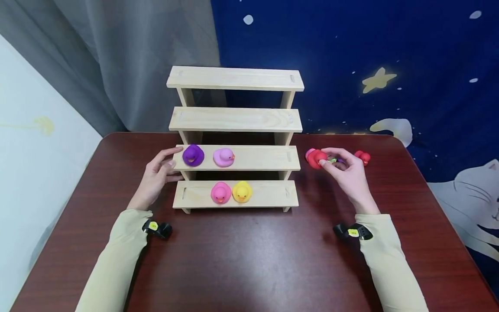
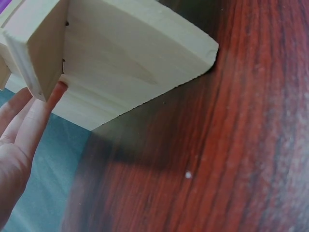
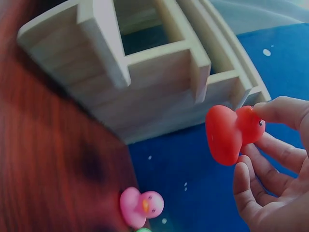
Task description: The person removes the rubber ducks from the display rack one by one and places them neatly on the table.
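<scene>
My right hand (image 1: 347, 173) pinches a red rubber duck (image 1: 315, 159) by its head, right of a stepped wooden stand (image 1: 265, 158); the right wrist view shows the red duck raised in the fingertips. My left hand (image 1: 153, 175) touches the left end of the stand's second step from the bottom, its fingers mostly straight. On that step sit a dark purple duck (image 1: 193, 155) and a light purple duck (image 1: 224, 157). The bottom step carries a pink duck (image 1: 221, 193) and a yellow duck (image 1: 242, 191), side by side.
Another red duck (image 1: 362, 157) lies beyond my right hand. A pink duck (image 3: 137, 205) stands on the table near the held one. Green and purple bits show partly behind the hand. Behind the dark red table (image 1: 249, 255) hang a grey curtain (image 1: 136, 65) and a blue patterned cloth (image 1: 331, 56).
</scene>
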The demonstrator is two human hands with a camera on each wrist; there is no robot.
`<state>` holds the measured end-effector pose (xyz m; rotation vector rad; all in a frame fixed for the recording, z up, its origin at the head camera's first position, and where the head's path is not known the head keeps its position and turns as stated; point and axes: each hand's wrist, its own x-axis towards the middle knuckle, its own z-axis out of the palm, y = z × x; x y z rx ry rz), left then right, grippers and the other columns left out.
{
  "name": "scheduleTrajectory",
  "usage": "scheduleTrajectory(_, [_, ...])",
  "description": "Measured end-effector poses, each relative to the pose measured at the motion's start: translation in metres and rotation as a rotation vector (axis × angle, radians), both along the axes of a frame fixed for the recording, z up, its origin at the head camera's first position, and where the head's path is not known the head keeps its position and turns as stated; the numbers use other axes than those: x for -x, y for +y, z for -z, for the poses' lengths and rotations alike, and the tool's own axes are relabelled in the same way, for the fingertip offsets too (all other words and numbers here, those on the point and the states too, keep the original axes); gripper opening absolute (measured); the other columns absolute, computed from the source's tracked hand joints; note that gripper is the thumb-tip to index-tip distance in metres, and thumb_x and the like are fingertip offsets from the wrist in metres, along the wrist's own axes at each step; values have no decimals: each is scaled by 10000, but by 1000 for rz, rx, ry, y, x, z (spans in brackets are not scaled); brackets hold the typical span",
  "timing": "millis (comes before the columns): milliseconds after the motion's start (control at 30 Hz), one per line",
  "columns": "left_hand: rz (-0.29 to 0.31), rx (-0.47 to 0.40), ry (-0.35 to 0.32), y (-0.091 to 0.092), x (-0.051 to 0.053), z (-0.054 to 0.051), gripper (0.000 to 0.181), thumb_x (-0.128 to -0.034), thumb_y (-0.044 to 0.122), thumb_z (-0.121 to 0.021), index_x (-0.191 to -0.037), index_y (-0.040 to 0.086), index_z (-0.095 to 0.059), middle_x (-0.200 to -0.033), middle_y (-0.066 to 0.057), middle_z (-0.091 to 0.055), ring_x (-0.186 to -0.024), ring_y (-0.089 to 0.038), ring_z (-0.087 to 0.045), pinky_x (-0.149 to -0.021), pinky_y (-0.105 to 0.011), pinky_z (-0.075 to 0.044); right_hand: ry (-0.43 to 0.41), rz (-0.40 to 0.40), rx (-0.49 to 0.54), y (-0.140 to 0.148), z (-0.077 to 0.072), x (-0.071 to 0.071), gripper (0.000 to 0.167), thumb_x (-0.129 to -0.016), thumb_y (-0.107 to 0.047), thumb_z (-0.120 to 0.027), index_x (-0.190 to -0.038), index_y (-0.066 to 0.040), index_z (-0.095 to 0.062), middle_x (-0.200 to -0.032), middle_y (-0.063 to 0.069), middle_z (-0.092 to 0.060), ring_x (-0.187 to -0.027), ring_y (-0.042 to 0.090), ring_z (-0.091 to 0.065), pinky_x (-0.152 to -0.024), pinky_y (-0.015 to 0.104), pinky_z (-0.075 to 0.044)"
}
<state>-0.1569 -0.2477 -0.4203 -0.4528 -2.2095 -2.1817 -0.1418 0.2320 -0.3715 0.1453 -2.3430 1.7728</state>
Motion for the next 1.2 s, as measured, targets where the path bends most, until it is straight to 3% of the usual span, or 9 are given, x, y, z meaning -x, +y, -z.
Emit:
scheduleTrajectory(167, [-8,13,-2,0,-1,1,372,-1034,155,-460,-1399,89,-489,-1344,-45,-526,-959,-157,-674,-741,-306,-558,-12,-23,-87,6,5,-2,334,-864,-21,-704,-1174,78,-628,-985,7,-637,-846,97,-602,-754,144,-485])
scheduleTrajectory(300, [-4,19,1,1,-1,2,375,-1035,164,-461,-1403,92,-486,-1355,-47,-520,-964,-158,-672,-745,-307,-558,-35,-42,-143,7,8,-6,313,-866,24,-678,-1160,115,-620,-943,160,-651,-783,84,-610,-695,136,-483])
scheduleTrajectory(400, [-7,23,-1,1,0,2,372,-1036,165,-460,-1400,95,-490,-1351,-52,-522,-963,-158,-673,-744,-308,-558,-60,-44,-206,13,22,-2,313,-876,-13,-689,-1171,77,-640,-987,224,-656,-792,62,-605,-688,128,-475])
scheduleTrajectory(567, [-22,27,-2,1,-1,1,371,-1036,161,-456,-1399,91,-490,-1359,-56,-511,-958,-148,-672,-739,-304,-558,-93,-47,-282,21,47,11,306,-877,-61,-706,-1167,25,-662,-1023,198,-672,-819,39,-598,-696,134,-472])
scheduleTrajectory(833, [-21,27,-2,1,-2,1,374,-1037,159,-454,-1404,96,-488,-1365,-52,-509,-965,-150,-670,-743,-306,-558,-156,-55,-273,23,55,17,313,-880,-47,-692,-1179,40,-652,-1060,219,-667,-870,48,-601,-728,127,-464])
scheduleTrajectory(1000, [-21,28,0,2,-1,0,372,-1037,157,-453,-1402,93,-488,-1346,-54,-526,-960,-156,-673,-744,-308,-558,-145,-60,-275,25,59,19,302,-883,-27,-680,-1173,50,-649,-1061,228,-664,-909,108,-616,-745,120,-462])
scheduleTrajectory(1200, [-29,34,-2,2,0,0,368,-1037,155,-452,-1397,83,-491,-1361,-53,-514,-950,-154,-677,-740,-309,-559,-134,-66,-273,27,62,21,300,-884,-8,-669,-1173,64,-639,-1068,239,-658,-899,65,-609,-743,120,-466])
